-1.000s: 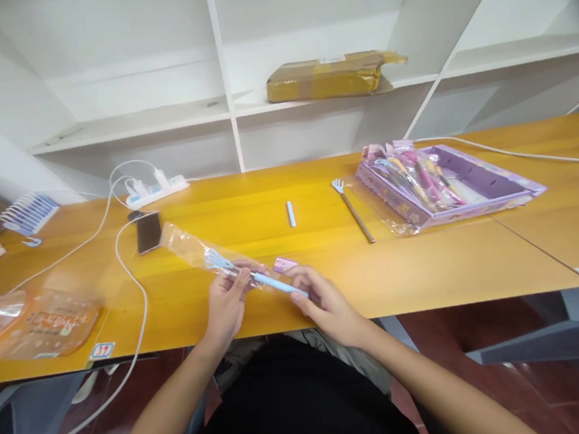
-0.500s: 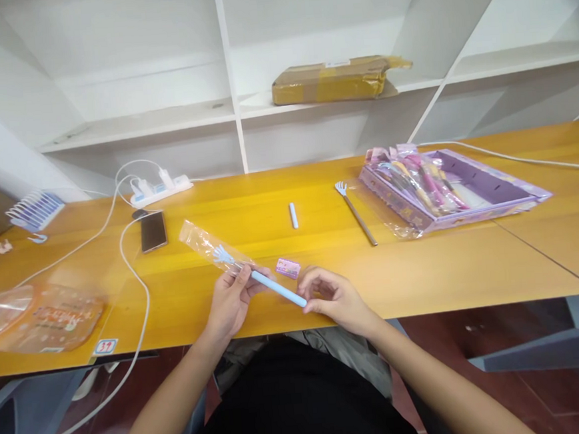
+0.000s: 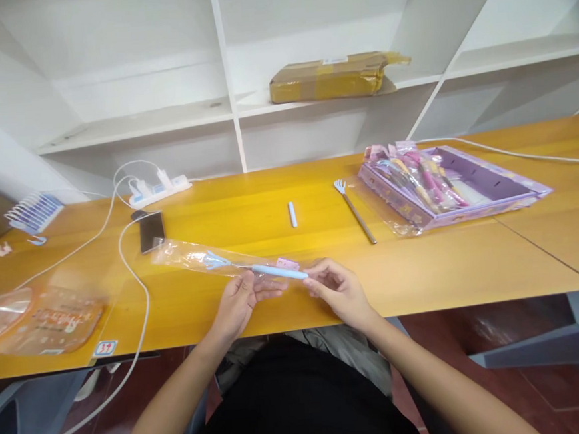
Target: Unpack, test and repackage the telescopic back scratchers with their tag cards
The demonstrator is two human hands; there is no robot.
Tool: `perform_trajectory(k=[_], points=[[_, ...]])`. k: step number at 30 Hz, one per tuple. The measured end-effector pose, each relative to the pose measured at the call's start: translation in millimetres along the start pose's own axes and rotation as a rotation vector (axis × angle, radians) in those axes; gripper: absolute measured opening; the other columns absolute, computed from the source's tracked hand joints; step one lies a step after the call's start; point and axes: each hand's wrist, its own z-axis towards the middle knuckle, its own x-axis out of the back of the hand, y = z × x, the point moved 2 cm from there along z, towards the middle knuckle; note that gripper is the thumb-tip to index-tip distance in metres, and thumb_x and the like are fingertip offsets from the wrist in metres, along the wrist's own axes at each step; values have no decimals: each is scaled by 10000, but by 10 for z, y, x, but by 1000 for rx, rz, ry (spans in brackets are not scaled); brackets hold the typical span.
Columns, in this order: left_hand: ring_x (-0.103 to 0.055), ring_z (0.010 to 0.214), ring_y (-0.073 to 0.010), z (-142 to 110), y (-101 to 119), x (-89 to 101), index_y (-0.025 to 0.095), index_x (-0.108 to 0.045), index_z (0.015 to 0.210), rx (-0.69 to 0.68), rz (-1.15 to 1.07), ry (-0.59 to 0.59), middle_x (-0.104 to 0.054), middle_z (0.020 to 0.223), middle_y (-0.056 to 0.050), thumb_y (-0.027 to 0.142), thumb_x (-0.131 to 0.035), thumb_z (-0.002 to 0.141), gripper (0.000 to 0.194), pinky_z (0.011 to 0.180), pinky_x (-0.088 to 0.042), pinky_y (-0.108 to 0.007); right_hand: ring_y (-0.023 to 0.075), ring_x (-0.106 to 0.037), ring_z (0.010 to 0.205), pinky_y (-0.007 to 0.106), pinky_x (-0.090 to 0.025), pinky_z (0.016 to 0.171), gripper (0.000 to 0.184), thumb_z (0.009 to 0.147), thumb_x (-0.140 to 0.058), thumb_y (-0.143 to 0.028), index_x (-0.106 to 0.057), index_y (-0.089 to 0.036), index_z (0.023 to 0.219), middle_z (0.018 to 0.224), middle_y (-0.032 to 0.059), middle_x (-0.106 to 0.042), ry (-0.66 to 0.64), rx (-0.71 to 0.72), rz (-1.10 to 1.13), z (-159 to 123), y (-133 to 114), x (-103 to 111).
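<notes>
A light-blue back scratcher point(image 3: 278, 271) with a hand-shaped head lies partly in a clear plastic bag point(image 3: 182, 255), its head pointing left. My left hand point(image 3: 239, 301) is closed on it near the middle, pinching scratcher and bag between thumb and fingers. At the handle's right end, my right hand point(image 3: 338, 287) pinches the tip. Behind the handle a small pink and purple card point(image 3: 288, 263) is partly hidden. Farther back on the table lie a short light-blue handle piece point(image 3: 292, 215) and another scratcher point(image 3: 355, 213) with a bare metal rod.
A purple display box point(image 3: 494, 211) with several bagged scratchers stands at the right. To the left are a phone point(image 3: 151, 232), a white power strip point(image 3: 161, 192), loose cables and an orange pouch point(image 3: 69, 318). A taped cardboard box point(image 3: 329, 80) sits on the shelf behind.
The scratcher and bag have swung closer to level, the handle end rising and the bagged head dropping and shifting left. My right hand has moved slightly up with the handle end.
</notes>
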Motion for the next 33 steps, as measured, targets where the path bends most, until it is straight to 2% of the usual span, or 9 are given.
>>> perform_trajectory(k=[4,7,11,15,19,21,24,29,33], points=[[-808,1024,-345,3,11,-4,120,-771,1167,-39,-27,22,-808,1172,-201,669,-763,896,613,880,-666,-470,154,-673,724,306,-597,694,299,932,-795,-498,-704,-214,955,860,38,-721,-50,30,-36,-12,-6,-30],[-799,1041,-334,3,43,-8,120,-786,1077,-57,2,47,-820,1101,-189,617,-777,911,524,907,-664,-466,176,-713,778,324,-610,731,285,947,-782,-488,-736,-209,972,908,59,-754,-109,36,-56,-28,7,-49],[-804,975,-320,-3,39,-9,118,-803,992,-44,51,20,-824,980,-172,607,-780,911,496,887,-665,-452,194,-733,813,345,-606,767,234,942,-804,-443,-760,-212,944,920,61,-769,-158,58,-63,-19,9,-57],[-801,900,-303,-11,-29,13,137,-830,965,32,147,-103,-820,912,-146,599,-772,915,468,830,-656,-410,196,-704,847,344,-576,795,247,919,-833,-432,-724,-217,867,902,49,-736,-187,106,-114,3,-36,-76],[-786,832,-268,-46,-44,-19,180,-852,954,109,296,-261,-822,888,-112,589,-749,931,423,816,-632,-359,155,-645,742,298,-546,696,355,860,-878,-487,-666,-224,971,919,17,-679,-202,40,-110,-4,-38,-91],[-776,868,-263,-66,-15,-65,188,-854,981,87,403,-315,-828,937,-102,532,-726,965,368,852,-622,-354,155,-640,747,290,-538,696,369,881,-854,-502,-650,-227,1017,914,12,-678,-218,24,-126,-10,-28,-94],[-762,915,-250,-84,18,-125,193,-843,1014,35,538,-368,-825,982,-90,436,-666,1020,300,876,-611,-336,159,-617,743,284,-515,676,312,951,-773,-514,-651,-227,978,882,17,-664,-242,50,-188,-8,-31,-97],[-767,844,-225,-72,-53,-101,170,-826,1039,68,489,-365,-812,932,-108,456,-645,1036,339,814,-623,-313,160,-594,725,285,-501,658,273,996,-721,-483,-652,-228,926,843,14,-619,-272,107,-224,13,-63,-100],[-763,802,-225,-46,-109,-43,143,-801,1050,130,355,-264,-791,920,-131,578,-669,997,458,790,-632,-336,167,-604,756,295,-497,690,220,1015,-706,-417,-652,-228,916,855,18,-624,-244,163,-250,17,-69,-91]])
